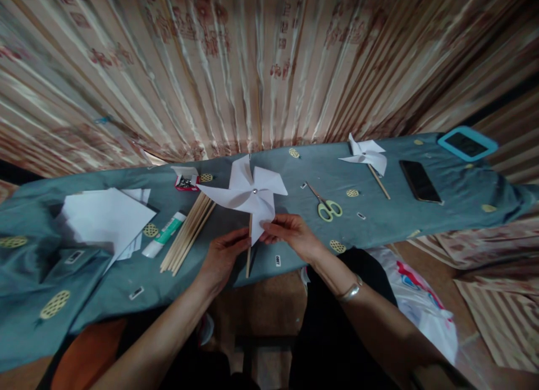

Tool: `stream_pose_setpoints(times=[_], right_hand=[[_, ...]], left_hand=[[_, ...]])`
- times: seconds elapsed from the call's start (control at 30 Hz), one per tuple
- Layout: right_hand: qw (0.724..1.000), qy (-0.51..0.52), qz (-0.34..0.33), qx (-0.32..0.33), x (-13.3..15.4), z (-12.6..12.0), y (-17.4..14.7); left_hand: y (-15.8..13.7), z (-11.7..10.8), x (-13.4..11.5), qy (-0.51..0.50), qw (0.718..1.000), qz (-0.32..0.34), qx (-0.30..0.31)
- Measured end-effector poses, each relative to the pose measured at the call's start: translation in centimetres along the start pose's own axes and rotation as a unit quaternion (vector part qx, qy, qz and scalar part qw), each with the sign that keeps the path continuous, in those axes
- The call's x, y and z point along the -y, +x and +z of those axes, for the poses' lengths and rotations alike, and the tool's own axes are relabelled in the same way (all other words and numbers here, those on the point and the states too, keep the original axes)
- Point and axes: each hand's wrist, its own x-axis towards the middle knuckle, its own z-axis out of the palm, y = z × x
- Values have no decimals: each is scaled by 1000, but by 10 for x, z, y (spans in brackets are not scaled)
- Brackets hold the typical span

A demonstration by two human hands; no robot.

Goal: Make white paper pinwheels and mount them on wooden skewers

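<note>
A white paper pinwheel (240, 198) on a thin wooden stick is held up over the table's front part, a silver pin at its centre. My left hand (227, 252) pinches the stick below the blades. With thumb and fingers, my right hand (290, 233) grips the tip of the lowest blade, close beside the stick. Left of the pinwheel lies a bundle of wooden sticks (185, 238), partly behind a blade. A small red and white box of pins (186, 179) stands open behind them. To the right rest scissors (325, 203) with yellow-green handles.
A glue stick (165, 234) and a stack of white paper (105, 216) lie at the left. Another pinwheel (365, 155), a black phone (420, 180) and a blue-framed tablet (467, 143) are at the right. A curtain (269, 70) hangs behind the cloth-covered table (295, 233).
</note>
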Motion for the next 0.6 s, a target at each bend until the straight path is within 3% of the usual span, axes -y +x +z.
stream_pose_setpoints(times=[0.4, 0.6], right_hand=[[998, -37, -16, 47, -6, 2, 1], [988, -139, -7, 73, -10, 2, -3]], left_hand=[[-1, 1, -2, -1, 1000, 15, 23], [-2, 2, -14, -26, 999, 15, 18]])
